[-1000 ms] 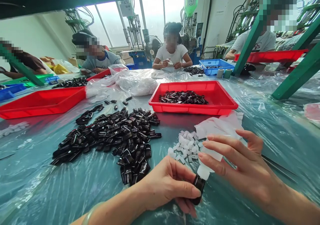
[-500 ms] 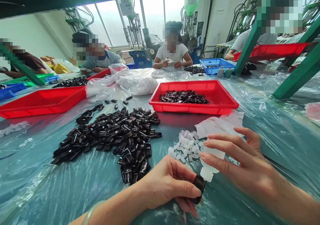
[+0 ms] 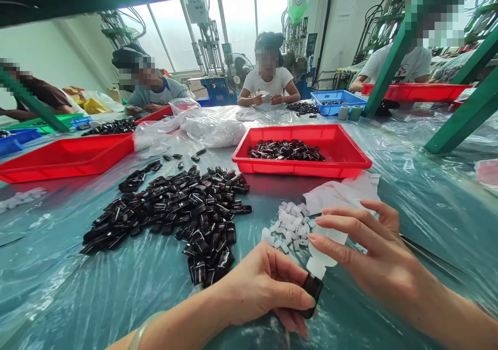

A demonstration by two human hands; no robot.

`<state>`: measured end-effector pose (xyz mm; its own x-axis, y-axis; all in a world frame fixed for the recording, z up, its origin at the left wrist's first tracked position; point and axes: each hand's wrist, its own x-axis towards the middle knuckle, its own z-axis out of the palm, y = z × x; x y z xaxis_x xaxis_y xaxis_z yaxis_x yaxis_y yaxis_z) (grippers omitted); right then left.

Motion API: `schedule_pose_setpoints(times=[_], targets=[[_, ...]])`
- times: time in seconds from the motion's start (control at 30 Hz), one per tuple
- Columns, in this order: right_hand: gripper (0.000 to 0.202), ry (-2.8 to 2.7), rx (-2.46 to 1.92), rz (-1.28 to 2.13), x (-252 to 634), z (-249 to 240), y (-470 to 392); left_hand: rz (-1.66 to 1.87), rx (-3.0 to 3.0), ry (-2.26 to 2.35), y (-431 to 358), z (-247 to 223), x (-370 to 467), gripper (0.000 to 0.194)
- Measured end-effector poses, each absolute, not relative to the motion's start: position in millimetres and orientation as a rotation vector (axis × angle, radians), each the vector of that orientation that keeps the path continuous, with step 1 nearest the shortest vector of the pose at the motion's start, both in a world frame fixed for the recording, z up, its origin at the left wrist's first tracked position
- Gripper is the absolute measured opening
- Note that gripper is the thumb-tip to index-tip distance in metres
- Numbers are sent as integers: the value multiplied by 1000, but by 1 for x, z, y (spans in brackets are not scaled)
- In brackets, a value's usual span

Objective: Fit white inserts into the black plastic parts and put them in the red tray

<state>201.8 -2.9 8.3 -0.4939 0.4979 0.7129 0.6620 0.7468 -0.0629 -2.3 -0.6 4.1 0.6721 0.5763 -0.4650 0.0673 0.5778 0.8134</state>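
In the head view, my left hand [image 3: 268, 288] pinches one small glossy black plastic piece [image 3: 312, 294] between thumb and fingers, low in the middle. My right hand [image 3: 373, 246] curls its fingers round a translucent white plastic bottle [image 3: 330, 238], tilted with its white neck end [image 3: 316, 268] down at the top edge of the piece. Whether the two touch is hard to tell. The right thumb is hidden. Behind the hands lies a small heap of white pieces [image 3: 288, 225]. Left of them spreads a big pile of similar black pieces [image 3: 187, 205].
A red tray [image 3: 303, 171] partly filled with black pieces stands beyond the hands; another red tray [image 3: 70, 168] is at the left. White tissue [image 3: 342, 192] lies behind the bottle, and thin metal tweezers [image 3: 428, 256] at the right. Co-workers sit across the table, with green posts [image 3: 399, 44] at right.
My right hand and the bottle have shifted slightly left, bringing the neck closer over the black piece. More of the tweezers shows. A co-worker's red tray at far right has come down level.
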Motion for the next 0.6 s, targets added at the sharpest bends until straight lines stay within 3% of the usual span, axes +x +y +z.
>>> schedule_pose_setpoints(times=[0.6], targets=[[23, -2247, -813, -265, 206, 12, 0, 339, 922, 791, 0, 5, -3, 17]])
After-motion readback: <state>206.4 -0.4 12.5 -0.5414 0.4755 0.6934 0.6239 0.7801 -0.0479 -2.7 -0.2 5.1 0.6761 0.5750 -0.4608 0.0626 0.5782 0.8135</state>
